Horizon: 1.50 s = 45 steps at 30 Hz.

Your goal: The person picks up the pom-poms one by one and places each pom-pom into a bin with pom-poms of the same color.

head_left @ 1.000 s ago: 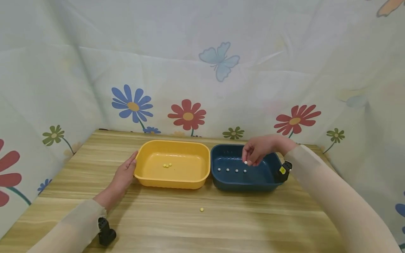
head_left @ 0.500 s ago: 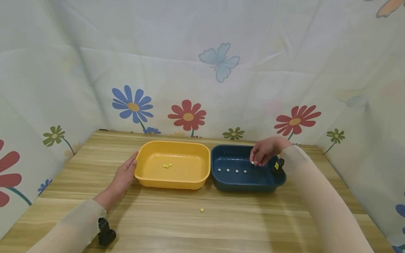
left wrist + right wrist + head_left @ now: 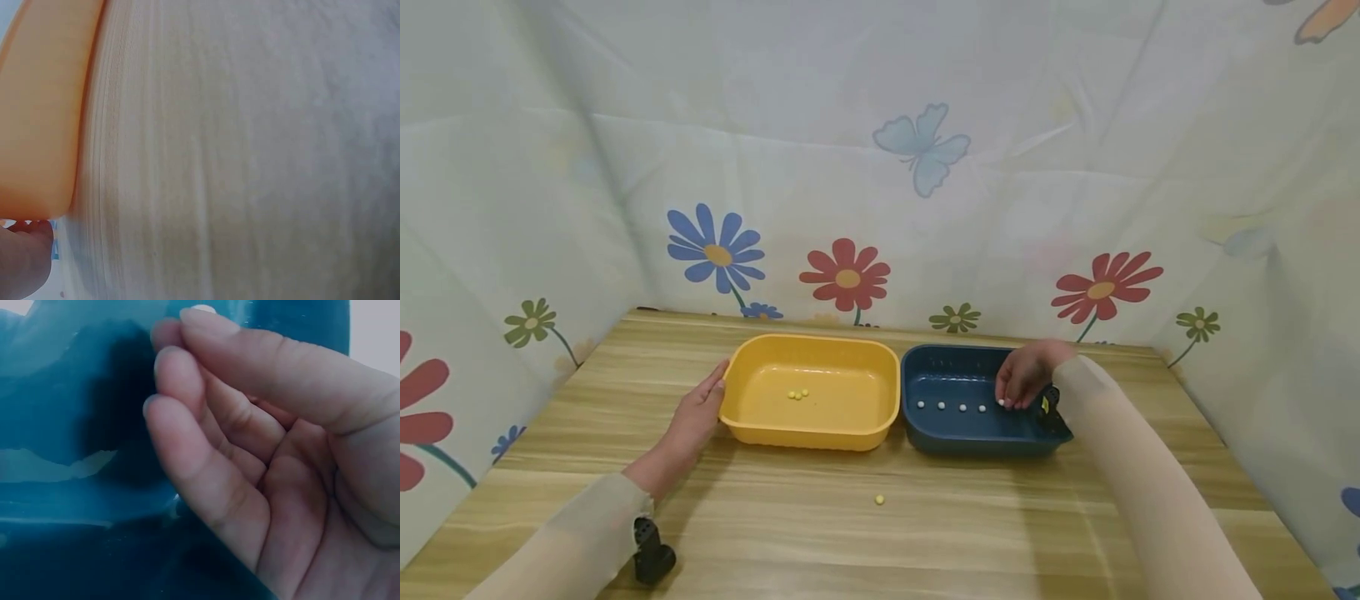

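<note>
A small white bead is pinched at the fingertips of the right hand, low inside the blue tray, ending a row of four white beads. The left hand rests open against the yellow tray, which contains three yellow beads. One stray yellow bead lies on the wooden table, well apart.

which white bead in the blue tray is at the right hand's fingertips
The rightmost white bead in the row in the blue tray: it sits right at the right hand fingertips. The other four lie in a line to its left, apart from the hand.

Yellow tray, dark blue tray, white beads, flower-and-butterfly-printed backdrop cloth
</note>
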Motion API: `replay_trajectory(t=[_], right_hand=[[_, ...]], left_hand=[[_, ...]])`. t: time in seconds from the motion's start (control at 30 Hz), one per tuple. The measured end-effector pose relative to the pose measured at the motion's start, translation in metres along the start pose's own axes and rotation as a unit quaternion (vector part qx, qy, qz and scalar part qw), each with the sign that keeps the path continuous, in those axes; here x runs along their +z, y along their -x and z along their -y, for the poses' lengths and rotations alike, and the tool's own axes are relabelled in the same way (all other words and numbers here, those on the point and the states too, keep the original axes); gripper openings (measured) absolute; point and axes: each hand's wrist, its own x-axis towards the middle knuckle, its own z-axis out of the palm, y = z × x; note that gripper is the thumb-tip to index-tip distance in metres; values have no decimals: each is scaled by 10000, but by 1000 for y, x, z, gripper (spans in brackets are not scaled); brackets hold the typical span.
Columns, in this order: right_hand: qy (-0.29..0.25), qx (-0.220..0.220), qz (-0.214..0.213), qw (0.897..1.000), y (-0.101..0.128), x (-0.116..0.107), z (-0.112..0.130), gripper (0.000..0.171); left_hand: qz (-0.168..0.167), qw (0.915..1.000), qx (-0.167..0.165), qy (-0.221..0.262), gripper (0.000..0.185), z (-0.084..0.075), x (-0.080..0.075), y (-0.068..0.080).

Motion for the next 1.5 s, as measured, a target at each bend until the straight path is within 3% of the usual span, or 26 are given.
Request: replay_trajectory(t=[0.43,0.77,1.1,1.3,1.5], right_hand=[[426,303,-468,9975,-7,9,4,13],[698,399,-471,9956,-11,11,10,14],[580,497,-543,9956,-10,11,10,10],[619,78,-669,9958,1,9,9,5],[722,-709,-1342,9858,32,8,13,15]], left_hand=[[-76,9999,-87,17,56,-2,2,1],[-64,9999,-108,47,56,0,1,0],[-55,9999,-24,142,56,2,1,0],[-64,9999,-48,123,56,2,2,0],[-94,9999,-37,121,56,3,2,1]])
